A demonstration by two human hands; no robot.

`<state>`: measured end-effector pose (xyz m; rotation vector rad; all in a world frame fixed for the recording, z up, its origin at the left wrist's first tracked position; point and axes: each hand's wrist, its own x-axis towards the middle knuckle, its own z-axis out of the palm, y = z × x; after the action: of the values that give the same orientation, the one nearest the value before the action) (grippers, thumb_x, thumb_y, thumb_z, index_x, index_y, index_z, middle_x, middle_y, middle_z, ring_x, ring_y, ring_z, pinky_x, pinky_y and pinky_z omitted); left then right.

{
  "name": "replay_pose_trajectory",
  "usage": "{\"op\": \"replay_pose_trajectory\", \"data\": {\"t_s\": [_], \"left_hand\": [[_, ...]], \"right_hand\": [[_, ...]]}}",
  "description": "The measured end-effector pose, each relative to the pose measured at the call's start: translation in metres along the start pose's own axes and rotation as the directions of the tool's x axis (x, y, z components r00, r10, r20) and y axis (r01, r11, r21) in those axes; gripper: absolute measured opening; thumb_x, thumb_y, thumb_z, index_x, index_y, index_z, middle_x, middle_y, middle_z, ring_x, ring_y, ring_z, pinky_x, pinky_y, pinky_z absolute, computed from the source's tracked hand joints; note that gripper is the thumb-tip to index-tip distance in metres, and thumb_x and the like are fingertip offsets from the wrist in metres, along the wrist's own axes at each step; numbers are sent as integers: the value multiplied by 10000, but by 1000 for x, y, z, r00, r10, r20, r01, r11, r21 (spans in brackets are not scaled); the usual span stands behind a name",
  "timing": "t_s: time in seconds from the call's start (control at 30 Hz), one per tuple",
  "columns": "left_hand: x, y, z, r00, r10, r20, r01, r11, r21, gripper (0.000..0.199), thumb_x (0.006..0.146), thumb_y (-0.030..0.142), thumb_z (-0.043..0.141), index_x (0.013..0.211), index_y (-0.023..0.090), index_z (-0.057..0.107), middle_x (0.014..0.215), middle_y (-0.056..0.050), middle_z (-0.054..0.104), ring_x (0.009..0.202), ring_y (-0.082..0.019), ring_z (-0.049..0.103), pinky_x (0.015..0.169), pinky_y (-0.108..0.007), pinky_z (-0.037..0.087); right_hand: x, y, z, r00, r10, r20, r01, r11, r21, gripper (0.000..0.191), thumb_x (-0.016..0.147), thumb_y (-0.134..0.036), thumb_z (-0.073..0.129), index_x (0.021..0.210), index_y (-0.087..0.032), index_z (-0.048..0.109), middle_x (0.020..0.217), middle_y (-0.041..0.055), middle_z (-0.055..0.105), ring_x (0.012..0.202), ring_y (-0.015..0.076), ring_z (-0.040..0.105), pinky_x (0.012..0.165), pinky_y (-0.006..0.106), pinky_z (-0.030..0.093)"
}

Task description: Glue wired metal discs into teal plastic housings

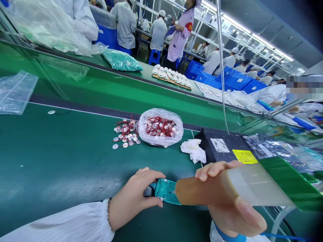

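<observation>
Left hand [133,200]: fingers pinching teal plastic shell [166,192] by opposite edges, over green tabletop [75,158]. Right hand [225,216]: fingers wrapped round brown syringe [199,191]. Shell likely light, stiff, slightly slick; best held by side rims.

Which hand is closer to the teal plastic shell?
Left. The left hand holds the teal plastic shell at one end; the right hand is to its right, gripping a brown-and-white tube pointed at it.
</observation>
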<state>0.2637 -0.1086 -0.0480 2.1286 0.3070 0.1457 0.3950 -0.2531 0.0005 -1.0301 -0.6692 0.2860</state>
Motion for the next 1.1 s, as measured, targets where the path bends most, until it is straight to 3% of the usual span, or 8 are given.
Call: {"op": "replay_pose_trajectory", "data": {"t_s": [0.5, 1.1], "left_hand": [[2, 0, -1, 1000, -21, 6, 21, 1000, 12, 457, 613, 222, 818, 1027, 239, 623, 883, 11, 661, 840, -189, 588, 746, -272, 478], [2, 1, -2, 1000, 9, -10, -9, 1000, 28, 451, 618, 233, 814, 1023, 259, 617, 885, 18, 665, 828, -183, 600, 727, -267, 496]], "right_hand": [[3, 2, -1, 998, -59, 4, 58, 998, 33, 382, 678, -374, 589, 1029, -244, 517, 768, -5, 590, 621, 175, 573, 569, 323, 491], [11, -10, -2, 999, -27, 20, 28, 999, -31, 357, 661, -399, 656, 960, -219, 579, 724, 9, 589, 591, 179, 564, 559, 334, 490]]}}
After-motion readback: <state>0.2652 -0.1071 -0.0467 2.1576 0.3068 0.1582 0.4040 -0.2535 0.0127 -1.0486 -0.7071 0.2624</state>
